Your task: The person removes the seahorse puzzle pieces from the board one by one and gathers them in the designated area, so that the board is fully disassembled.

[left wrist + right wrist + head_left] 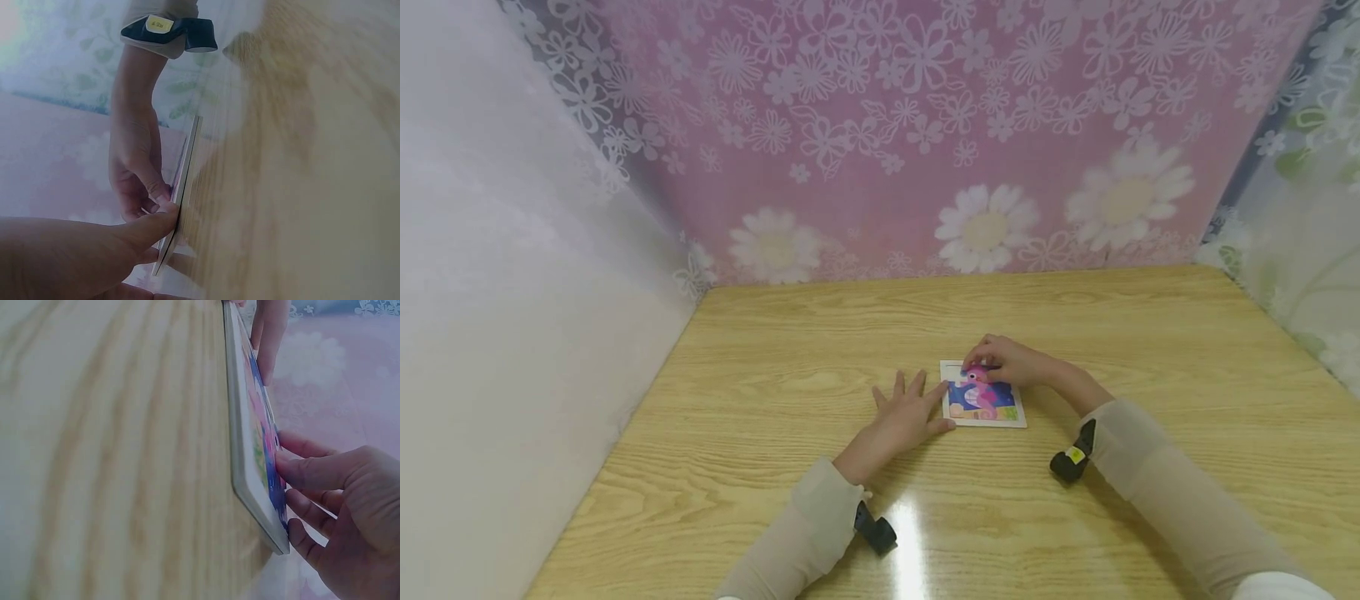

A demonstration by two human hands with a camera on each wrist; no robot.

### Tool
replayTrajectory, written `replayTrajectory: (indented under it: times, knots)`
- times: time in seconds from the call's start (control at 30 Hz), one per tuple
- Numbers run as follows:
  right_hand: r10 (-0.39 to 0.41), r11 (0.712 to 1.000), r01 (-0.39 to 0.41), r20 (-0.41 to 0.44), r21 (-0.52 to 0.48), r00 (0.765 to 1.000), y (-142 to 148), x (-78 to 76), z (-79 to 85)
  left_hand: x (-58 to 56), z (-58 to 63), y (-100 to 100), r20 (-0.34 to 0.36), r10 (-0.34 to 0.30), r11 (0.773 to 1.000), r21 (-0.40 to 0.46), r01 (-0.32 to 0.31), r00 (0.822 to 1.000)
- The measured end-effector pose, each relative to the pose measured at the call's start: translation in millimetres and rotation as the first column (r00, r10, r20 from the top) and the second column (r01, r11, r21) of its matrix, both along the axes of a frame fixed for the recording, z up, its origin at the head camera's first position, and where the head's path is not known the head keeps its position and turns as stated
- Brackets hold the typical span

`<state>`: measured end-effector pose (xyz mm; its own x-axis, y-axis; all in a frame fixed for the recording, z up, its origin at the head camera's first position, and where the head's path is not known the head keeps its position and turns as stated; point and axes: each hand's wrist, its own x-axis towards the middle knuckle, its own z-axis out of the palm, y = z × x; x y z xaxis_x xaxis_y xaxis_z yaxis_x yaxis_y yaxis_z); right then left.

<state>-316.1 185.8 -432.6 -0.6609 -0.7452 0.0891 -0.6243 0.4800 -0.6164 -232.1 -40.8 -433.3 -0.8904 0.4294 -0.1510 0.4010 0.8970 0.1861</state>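
Observation:
A small jigsaw puzzle (1000,396) with a pink seahorse on blue lies in a white-rimmed tray (988,422). Bare white tray shows at its upper left. My right hand (1009,360) bends over the upper part, thumb and fingers pinching a puzzle piece (974,375) with the seahorse's head. In the right wrist view, the right thumb and fingertips (284,464) are right at the picture's surface. My left hand (904,417) lies with fingers spread, its thumb and index finger touching the tray's left edge. The left wrist view shows that thumb (164,215) against the tray's side.
The wood-grain table (775,350) extends around the tray. A pink flowered curtain (880,167) hangs behind its far edge, with a pale wall (535,292) at left and a flowered sheet (1322,217) at right. Both wrists wear black cameras (876,531).

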Motion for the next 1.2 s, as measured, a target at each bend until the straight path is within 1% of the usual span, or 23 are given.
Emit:
replayTrajectory:
  times: [0.17,0.33,0.6,0.77,0.83,1.1,1.2]
  knots:
    - [-0.015,1.000,0.015,-0.021,0.003,1.000,0.1,1.0,-2.0,-0.7,-0.1,0.3,0.001,-0.003,1.000,0.004,0.003,1.000]
    - [-0.038,0.999,0.038,-0.007,0.011,0.999,1.6,3.2,-2.3,-1.3,-0.6,-0.1,-0.003,-0.007,1.000,0.002,0.007,1.000]
    - [-0.015,1.000,0.016,0.057,-0.017,0.998,7.8,7.1,-0.5,-1.6,-0.7,-0.2,0.006,-0.005,1.000,0.009,0.005,1.000]
    - [-0.056,0.998,0.058,0.126,-0.012,0.990,8.5,6.5,-0.3,-1.1,-0.5,-0.4,0.010,0.000,1.000,0.015,-0.001,1.000]
    - [-0.073,0.997,0.075,0.139,-0.007,0.988,8.1,6.1,0.2,-1.0,-0.2,-0.4,0.013,0.003,1.000,0.020,-0.003,1.000]
    - [-0.093,0.996,0.094,0.116,-0.008,0.989,5.8,4.4,-0.6,-1.3,-1.2,-0.6,0.008,0.002,1.000,0.012,-0.003,1.000]
    - [-0.117,0.993,0.119,0.118,-0.009,0.986,5.5,6.4,1.0,-1.0,-0.7,0.3,0.012,0.004,1.000,0.003,-0.004,1.000]
